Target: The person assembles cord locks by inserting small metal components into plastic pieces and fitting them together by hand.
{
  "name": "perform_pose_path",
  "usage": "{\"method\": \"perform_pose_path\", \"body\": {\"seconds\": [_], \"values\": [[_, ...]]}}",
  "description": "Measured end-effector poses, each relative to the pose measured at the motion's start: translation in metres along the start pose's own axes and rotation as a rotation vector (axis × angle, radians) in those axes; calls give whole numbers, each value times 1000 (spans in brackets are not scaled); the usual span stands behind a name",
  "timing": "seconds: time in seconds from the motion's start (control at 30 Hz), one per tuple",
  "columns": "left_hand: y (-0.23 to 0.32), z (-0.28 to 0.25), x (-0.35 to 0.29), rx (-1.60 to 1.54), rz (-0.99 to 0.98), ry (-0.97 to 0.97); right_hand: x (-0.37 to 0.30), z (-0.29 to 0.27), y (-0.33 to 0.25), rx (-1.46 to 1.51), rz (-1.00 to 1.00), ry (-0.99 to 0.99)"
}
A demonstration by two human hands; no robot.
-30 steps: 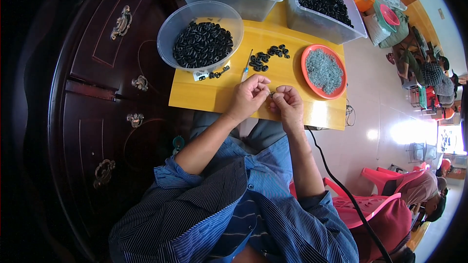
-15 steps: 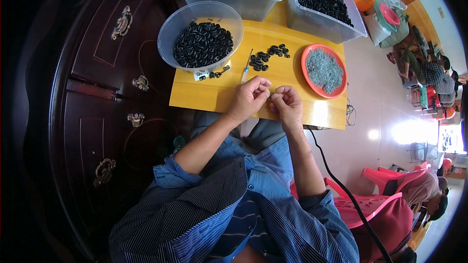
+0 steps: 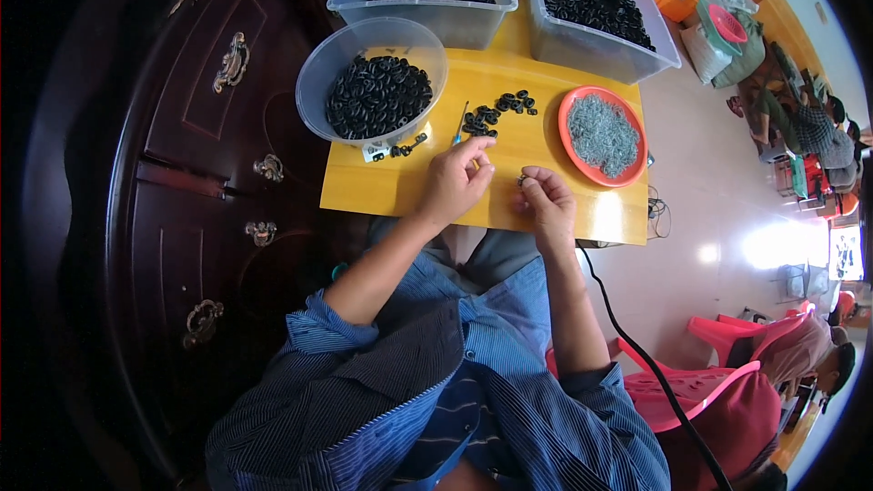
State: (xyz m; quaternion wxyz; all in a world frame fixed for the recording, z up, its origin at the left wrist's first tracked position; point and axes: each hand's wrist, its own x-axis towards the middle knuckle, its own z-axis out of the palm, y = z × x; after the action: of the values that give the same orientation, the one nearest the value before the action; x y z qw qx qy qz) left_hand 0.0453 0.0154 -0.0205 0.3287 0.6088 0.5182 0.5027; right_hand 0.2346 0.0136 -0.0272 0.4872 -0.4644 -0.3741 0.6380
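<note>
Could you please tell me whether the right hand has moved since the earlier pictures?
Yes, the right hand has shifted slightly right, judged against the red plate.

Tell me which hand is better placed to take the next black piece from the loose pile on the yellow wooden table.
Probably the left hand: it looks empty and lies closer to the loose pile of small black pieces. The right hand sits farther off, pinching a small dark piece.

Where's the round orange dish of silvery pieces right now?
In the head view, the orange dish sits near the right edge of the yellow table, up and right of the right hand, just below the rightmost clear bin.
</note>
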Motion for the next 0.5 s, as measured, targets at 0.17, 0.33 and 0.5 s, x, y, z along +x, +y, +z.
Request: {"method": "perform_pose_path", "body": {"seconds": [0.17, 0.33, 0.5], "values": [[-6, 0, 17, 395, 52, -31, 0, -11, -14, -11, -36, 46], [-10, 12, 25, 636, 82, -16, 2, -18, -7, 58, -11, 31], [-11, 12, 26, 611, 86, -61, 6, -21, -4, 76, -21, -4]]}}
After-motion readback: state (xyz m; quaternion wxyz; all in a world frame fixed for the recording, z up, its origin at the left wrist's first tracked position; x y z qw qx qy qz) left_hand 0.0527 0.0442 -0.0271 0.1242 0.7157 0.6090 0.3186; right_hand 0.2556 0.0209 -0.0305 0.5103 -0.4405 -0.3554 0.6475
